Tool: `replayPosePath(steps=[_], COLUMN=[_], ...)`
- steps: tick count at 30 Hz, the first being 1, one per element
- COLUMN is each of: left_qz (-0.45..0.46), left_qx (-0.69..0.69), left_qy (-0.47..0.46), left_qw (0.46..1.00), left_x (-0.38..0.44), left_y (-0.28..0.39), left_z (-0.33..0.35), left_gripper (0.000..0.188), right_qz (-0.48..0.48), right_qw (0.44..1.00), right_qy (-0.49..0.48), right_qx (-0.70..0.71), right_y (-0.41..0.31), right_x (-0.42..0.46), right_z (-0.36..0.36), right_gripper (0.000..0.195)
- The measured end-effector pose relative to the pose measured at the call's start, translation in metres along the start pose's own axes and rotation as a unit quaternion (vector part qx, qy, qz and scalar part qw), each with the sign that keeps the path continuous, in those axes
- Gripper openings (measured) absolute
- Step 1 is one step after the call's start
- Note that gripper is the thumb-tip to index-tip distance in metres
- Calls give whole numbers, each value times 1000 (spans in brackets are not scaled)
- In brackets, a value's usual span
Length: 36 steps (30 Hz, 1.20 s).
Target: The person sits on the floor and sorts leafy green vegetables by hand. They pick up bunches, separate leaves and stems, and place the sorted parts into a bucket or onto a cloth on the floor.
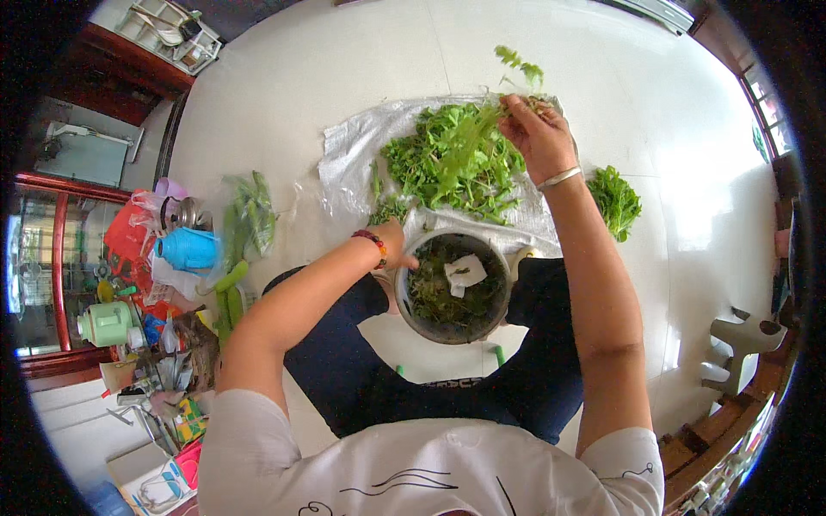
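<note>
My right hand (pixel 532 132) is raised at the far right edge of a white woven plastic sheet (pixel 348 145), its fingers closed on sprigs of leafy greens (pixel 521 68). A loose heap of leafy greens (pixel 452 155) lies on the sheet, left of that hand. My left hand (pixel 392 242) is at the left rim of a round basin (pixel 401 303), beside a small bunch of greens (pixel 390 209); whether it holds any is unclear. Inside the basin are darker plant trimmings (pixel 445 306) and a crumpled white piece (pixel 466 272). The basin stands between my feet.
Another bunch of greens (pixel 613 203) lies on the tiled floor at right. Green pods in a clear bag (pixel 248 216), a blue thermos jug (pixel 187 249), a light green jug (pixel 106 324) and mixed household items crowd the left. A plastic stool (pixel 739 345) is at far right.
</note>
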State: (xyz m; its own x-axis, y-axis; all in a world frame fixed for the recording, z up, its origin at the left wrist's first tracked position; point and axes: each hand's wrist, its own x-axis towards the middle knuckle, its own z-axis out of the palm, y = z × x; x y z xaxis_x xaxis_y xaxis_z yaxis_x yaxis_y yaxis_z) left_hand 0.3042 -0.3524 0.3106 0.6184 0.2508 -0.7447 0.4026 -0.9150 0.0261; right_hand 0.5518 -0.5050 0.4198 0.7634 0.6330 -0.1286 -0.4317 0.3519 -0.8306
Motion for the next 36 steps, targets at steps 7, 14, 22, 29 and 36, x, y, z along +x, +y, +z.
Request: replayPosePath(steps=[7, 14, 22, 29, 36], left_qz=[197, 375, 301, 294, 290], left_qx=[-361, -643, -711, -764, -774], left_qy=[512, 198, 183, 130, 139], left_qw=[754, 638, 609, 559, 545], left_x=[-62, -45, -59, -63, -62], left_y=[19, 29, 17, 8, 20], left_z=[-118, -134, -133, -135, -135], left_gripper=[80, 73, 23, 24, 25], right_qz=[51, 58, 70, 97, 74], right_qw=[993, 981, 979, 978, 983], right_qy=[-72, -156, -178, -182, -165], right_qx=[-85, -95, -68, 23, 43], right_y=[5, 20, 10, 8, 12], right_x=[-10, -29, -15, -8, 0], right_z=[30, 57, 54, 52, 39], right_gripper=[19, 24, 21, 13, 6])
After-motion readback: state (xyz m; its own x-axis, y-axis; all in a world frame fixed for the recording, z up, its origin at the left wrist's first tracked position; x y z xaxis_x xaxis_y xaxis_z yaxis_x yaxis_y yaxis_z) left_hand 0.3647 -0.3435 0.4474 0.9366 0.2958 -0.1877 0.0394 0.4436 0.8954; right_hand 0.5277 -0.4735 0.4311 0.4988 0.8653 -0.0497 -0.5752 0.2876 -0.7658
